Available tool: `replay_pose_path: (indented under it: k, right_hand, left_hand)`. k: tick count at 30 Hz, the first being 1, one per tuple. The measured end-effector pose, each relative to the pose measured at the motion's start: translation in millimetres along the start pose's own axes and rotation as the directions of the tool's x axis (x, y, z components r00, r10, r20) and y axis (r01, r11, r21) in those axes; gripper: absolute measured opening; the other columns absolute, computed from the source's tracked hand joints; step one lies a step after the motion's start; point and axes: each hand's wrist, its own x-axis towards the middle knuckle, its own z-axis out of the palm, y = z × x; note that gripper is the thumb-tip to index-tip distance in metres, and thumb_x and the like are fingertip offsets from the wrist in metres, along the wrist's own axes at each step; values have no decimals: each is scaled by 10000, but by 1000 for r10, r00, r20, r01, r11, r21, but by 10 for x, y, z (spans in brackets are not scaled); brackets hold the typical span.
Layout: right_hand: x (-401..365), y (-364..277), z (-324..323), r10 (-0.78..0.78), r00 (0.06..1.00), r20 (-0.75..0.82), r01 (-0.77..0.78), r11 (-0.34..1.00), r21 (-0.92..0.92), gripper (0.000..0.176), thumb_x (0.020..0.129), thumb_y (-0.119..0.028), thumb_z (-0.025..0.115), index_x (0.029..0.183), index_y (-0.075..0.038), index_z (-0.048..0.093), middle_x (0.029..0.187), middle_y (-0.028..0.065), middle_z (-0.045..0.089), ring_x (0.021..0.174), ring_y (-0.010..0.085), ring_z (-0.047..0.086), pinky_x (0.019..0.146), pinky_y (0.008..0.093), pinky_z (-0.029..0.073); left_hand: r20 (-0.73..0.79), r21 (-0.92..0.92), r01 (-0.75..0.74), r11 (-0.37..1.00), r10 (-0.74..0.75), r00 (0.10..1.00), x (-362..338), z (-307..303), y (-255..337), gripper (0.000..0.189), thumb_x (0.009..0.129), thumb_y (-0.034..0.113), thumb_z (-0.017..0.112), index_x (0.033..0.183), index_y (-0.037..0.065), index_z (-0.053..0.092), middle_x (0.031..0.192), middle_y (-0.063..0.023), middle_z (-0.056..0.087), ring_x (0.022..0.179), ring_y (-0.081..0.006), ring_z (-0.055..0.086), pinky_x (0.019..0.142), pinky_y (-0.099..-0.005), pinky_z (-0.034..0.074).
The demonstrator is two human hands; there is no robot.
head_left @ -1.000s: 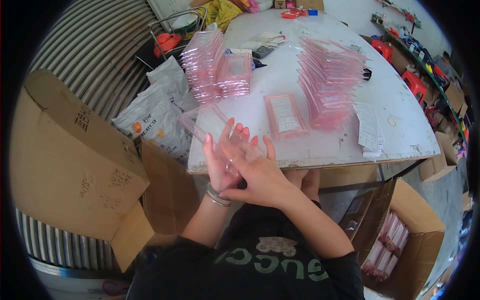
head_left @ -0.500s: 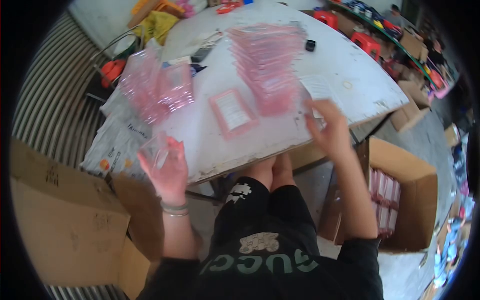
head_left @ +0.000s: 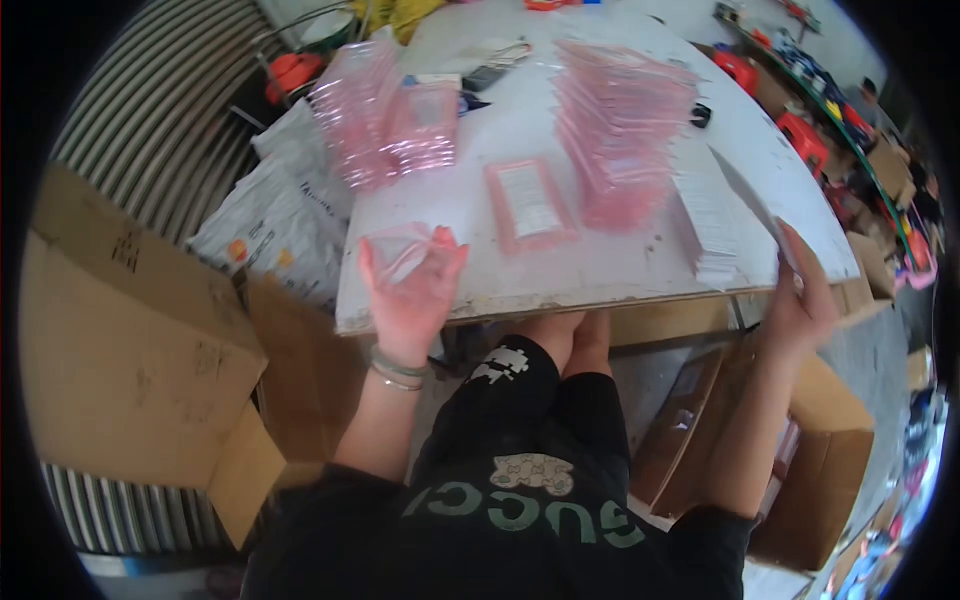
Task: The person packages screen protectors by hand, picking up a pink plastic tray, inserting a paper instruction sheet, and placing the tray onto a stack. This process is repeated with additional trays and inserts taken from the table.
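My left hand is raised at the table's front edge, its fingers curled round a clear pinkish plastic pouch. At the right, my right hand pinches a thin white sheet, lifted at a slant beside a stack of printed white papers. Between the hands a pink-edged pouch with a white printed insert lies flat on the white table. Just right of it stands a tall fanned stack of pink pouches.
More clear pink pouches lie at the table's left. Open cardboard boxes stand at the left and lower right. A white sack hangs by the left edge. Red stools and a person are farther off.
The view has shifted left. My right hand has moved right and now holds a white sheet raised from the paper stack. My left hand still holds its pouch.
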Motion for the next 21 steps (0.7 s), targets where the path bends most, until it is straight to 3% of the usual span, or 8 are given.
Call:
replay_pose_path:
  k: [1,3,5,7,12,16,21]
  right_hand:
    - [-102,-178,-81,167,986,-27,-148,930,335,228,887,54,628,1087,31,736,1047,173,751,939,259,734,863,350,570]
    - [-208,-558,-175,-79,987,143,-28,780,625,207,887,-21,637,1064,40,725,1013,186,746,888,291,741,794,364,585]
    - [-187,-1054,-28,-414,889,197,139,653,745,201,843,-55,654,1019,17,719,991,185,744,853,311,743,719,370,592]
    - [-334,-1186,360,-569,812,128,274,567,777,274,744,-86,696,1002,7,709,970,175,728,826,311,735,650,354,582]
    - [-458,-1363,543,-707,702,81,537,601,592,351,698,-114,707,1033,-11,686,947,138,709,770,257,718,578,312,552]
    - [-437,-1426,464,-702,710,60,553,608,570,360,692,-112,704,1033,2,681,946,145,702,767,245,712,576,302,550]
    - [-451,-1435,484,-722,689,72,576,605,550,368,691,-124,698,1032,14,682,955,161,694,769,253,713,586,302,556]
  left_hand:
    - [-37,-27,-2,1000,1,999,-17,58,-49,744,872,559,684,1299,-22,501,1229,-195,577,1179,-351,547,1121,-542,398]
    - [-65,-72,32,997,-36,997,-6,119,-106,735,891,619,633,1280,6,517,1197,-190,596,1150,-340,560,1084,-546,428]
    - [-40,27,37,999,-36,999,-42,195,-210,755,875,645,635,1275,17,512,1197,-186,597,1156,-332,560,1082,-539,430]
    - [26,142,26,990,-30,999,-48,216,-247,798,857,711,603,1274,38,501,1190,-175,605,1154,-318,569,1076,-535,433]
    - [-45,211,-21,977,31,998,-203,364,-269,826,868,764,518,1281,50,504,1188,-167,613,1149,-303,581,1063,-553,435]
    - [-3,232,-29,972,31,1000,-164,265,-267,828,871,772,500,1280,52,512,1192,-168,613,1160,-301,580,1062,-562,427]
    - [95,244,1,970,-25,995,-211,246,-257,832,903,745,470,1332,33,507,1258,-165,595,1226,-282,563,1142,-505,375]
